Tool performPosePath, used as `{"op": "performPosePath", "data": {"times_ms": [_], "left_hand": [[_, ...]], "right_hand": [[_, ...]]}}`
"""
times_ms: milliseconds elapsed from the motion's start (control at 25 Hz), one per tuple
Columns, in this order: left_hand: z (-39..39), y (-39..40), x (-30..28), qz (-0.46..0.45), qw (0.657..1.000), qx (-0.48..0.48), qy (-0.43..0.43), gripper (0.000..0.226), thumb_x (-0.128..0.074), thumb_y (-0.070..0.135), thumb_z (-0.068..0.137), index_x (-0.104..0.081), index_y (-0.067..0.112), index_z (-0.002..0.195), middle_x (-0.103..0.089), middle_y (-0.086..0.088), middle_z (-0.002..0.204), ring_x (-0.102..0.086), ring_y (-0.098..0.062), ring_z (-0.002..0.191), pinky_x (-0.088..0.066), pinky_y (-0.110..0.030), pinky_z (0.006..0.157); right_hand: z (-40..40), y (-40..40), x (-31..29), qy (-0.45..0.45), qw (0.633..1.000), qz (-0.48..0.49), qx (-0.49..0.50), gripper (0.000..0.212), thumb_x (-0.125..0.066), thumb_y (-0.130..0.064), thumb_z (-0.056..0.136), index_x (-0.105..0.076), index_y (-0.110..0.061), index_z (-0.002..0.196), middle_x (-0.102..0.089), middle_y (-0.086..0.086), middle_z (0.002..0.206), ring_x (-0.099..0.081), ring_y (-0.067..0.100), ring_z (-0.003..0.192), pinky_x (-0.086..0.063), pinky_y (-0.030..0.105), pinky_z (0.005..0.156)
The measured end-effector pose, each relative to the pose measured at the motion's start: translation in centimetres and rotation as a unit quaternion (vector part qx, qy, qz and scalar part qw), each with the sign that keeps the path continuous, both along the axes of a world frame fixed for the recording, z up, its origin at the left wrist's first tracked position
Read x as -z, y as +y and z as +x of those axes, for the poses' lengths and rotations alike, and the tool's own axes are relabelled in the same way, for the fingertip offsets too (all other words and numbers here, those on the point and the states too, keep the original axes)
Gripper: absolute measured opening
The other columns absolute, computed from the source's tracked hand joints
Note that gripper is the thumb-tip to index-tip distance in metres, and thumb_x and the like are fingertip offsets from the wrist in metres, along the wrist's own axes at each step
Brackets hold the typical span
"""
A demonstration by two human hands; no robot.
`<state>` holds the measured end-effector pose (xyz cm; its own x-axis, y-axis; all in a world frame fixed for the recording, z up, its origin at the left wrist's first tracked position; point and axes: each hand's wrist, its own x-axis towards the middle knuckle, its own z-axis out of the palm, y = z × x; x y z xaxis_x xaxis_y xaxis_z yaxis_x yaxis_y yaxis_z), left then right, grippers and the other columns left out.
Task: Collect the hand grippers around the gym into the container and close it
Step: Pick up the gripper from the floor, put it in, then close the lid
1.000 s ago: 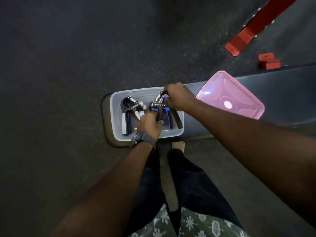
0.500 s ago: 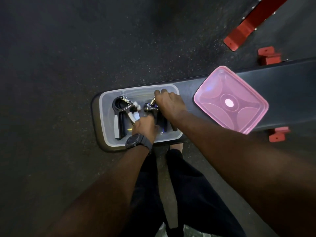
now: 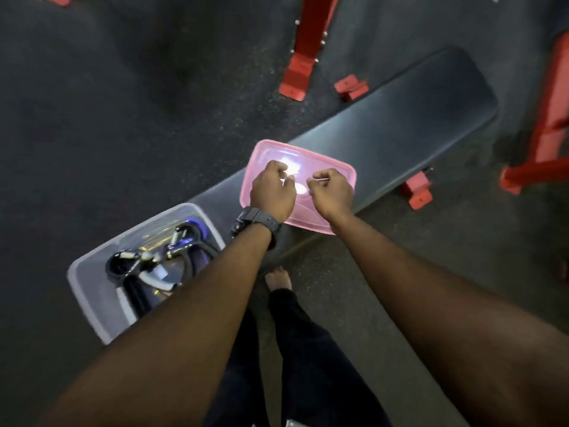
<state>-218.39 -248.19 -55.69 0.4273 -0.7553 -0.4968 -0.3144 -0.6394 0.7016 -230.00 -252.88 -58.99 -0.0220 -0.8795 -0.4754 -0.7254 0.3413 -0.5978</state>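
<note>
Both hands curled loosely over pink lid, left hand and right hand side by side; contact with lid unclear. Lid lies on bench. Left of lid: open container holding hand grippers.

The scene is dim, the dark floor swallowing most detail. Light falls from above: a bright white glare sits on the pink lid just beyond the curled fingers of the left hand and the right hand. Small glints mark the hand grippers in the clear container, which is smeared by motion blur. Wide-angle distortion bends the bench and swells both forearms toward the lower corners. Red frame parts look soft.
</note>
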Motion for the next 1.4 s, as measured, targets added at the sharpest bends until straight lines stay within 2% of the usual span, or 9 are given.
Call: {"op": "performPosePath", "data": {"times_ms": [160,400,520,600,720,840,1000,1200,1400], "left_hand": [[-6.5,-0.7,4.7,0.107,0.987,-0.088,0.076,0.015,-0.051,0.014,0.096,-0.066,0.015,0.101,-0.067,-0.013,0.114,-0.059,-0.034,0.115,-0.034,-0.025,0.077],[-9.0,-0.5,9.6,0.159,0.965,-0.196,0.062,0.028,-0.044,0.010,0.099,-0.064,0.002,0.117,-0.065,-0.021,0.121,-0.060,-0.034,0.115,-0.046,-0.033,0.094],[-8.0,-1.6,10.6,0.121,0.944,-0.257,0.167,0.019,-0.044,0.017,0.090,-0.052,0.016,0.074,-0.057,-0.014,0.087,-0.054,-0.027,0.092,-0.052,-0.043,0.100],[-7.1,-1.8,11.0,0.110,0.924,-0.278,0.238,0.020,-0.045,0.021,0.086,-0.042,0.020,0.066,-0.050,-0.004,0.073,-0.053,-0.026,0.078,-0.054,-0.037,0.080],[-6.2,-2.1,9.7,0.079,0.862,-0.366,0.341,0.019,-0.042,0.011,0.101,-0.054,0.008,0.087,-0.053,-0.009,0.084,-0.050,-0.019,0.066,-0.043,-0.025,0.058],[-4.4,-1.7,7.1,0.068,0.830,-0.375,0.407,0.043,-0.047,0.039,0.102,-0.054,0.004,0.125,-0.060,-0.017,0.117,-0.062,-0.028,0.092,-0.052,-0.037,0.084],[-0.1,-0.3,-0.2,0.045,0.801,-0.430,0.414,0.064,-0.064,0.067,0.080,-0.058,0.009,0.106,-0.065,-0.015,0.104,-0.067,-0.032,0.092,-0.061,-0.050,0.079],[4.5,7.3,-8.3,-0.053,0.736,-0.536,0.410,0.016,-0.057,-0.002,0.081,-0.062,0.012,0.086,-0.061,-0.006,0.068,-0.059,-0.019,0.057,-0.050,-0.022,0.046],[10.4,20.3,-10.2,-0.136,0.738,-0.504,0.427,0.031,-0.061,-0.002,0.087,-0.061,0.015,0.113,-0.071,-0.006,0.092,-0.070,-0.020,0.078,-0.062,-0.034,0.064]], "right_hand": [[-4.3,-2.8,3.3,0.014,0.998,0.037,0.040,0.024,-0.062,-0.020,0.088,-0.070,-0.015,0.110,-0.075,0.007,0.111,-0.066,0.023,0.108,-0.045,0.023,0.087],[-2.9,-7.9,7.2,0.034,0.996,-0.024,-0.083,0.022,-0.056,-0.012,0.086,-0.067,-0.017,0.104,-0.072,0.009,0.113,-0.065,0.027,0.107,-0.047,0.028,0.088],[-1.4,-9.7,8.1,0.124,0.965,-0.101,-0.207,0.038,-0.051,-0.003,0.086,-0.063,-0.013,0.121,-0.064,0.014,0.124,-0.057,0.033,0.117,-0.046,0.036,0.095],[-0.8,-9.9,8.7,0.179,0.938,-0.120,-0.270,0.038,-0.051,-0.003,0.088,-0.061,-0.012,0.124,-0.060,0.017,0.126,-0.053,0.038,0.120,-0.047,0.043,0.097],[-0.9,-9.9,8.6,0.206,0.915,-0.118,-0.326,0.032,-0.051,-0.009,0.089,-0.066,-0.014,0.117,-0.062,0.019,0.121,-0.056,0.041,0.115,-0.047,0.044,0.092],[0.1,-9.1,5.3,0.172,0.902,-0.119,-0.377,0.032,-0.053,-0.009,0.084,-0.071,-0.016,0.108,-0.067,0.016,0.113,-0.062,0.038,0.106,-0.049,0.040,0.085],[3.1,-4.7,-4.4,0.094,0.863,-0.149,-0.474,0.020,-0.068,-0.022,0.080,-0.072,-0.021,0.099,-0.068,0.001,0.093,-0.063,0.024,0.088,-0.050,0.034,0.074],[8.1,2.4,-14.6,0.017,0.769,-0.103,-0.631,0.032,-0.062,-0.052,0.077,-0.072,-0.023,0.085,-0.067,-0.007,0.079,-0.061,0.015,0.072,-0.049,0.032,0.067],[15.7,6.0,-14.2,0.016,0.841,-0.162,-0.517,0.045,-0.068,-0.045,0.084,-0.067,-0.016,0.119,-0.067,0.005,0.114,-0.059,0.025,0.108,-0.042,0.036,0.094]]}}
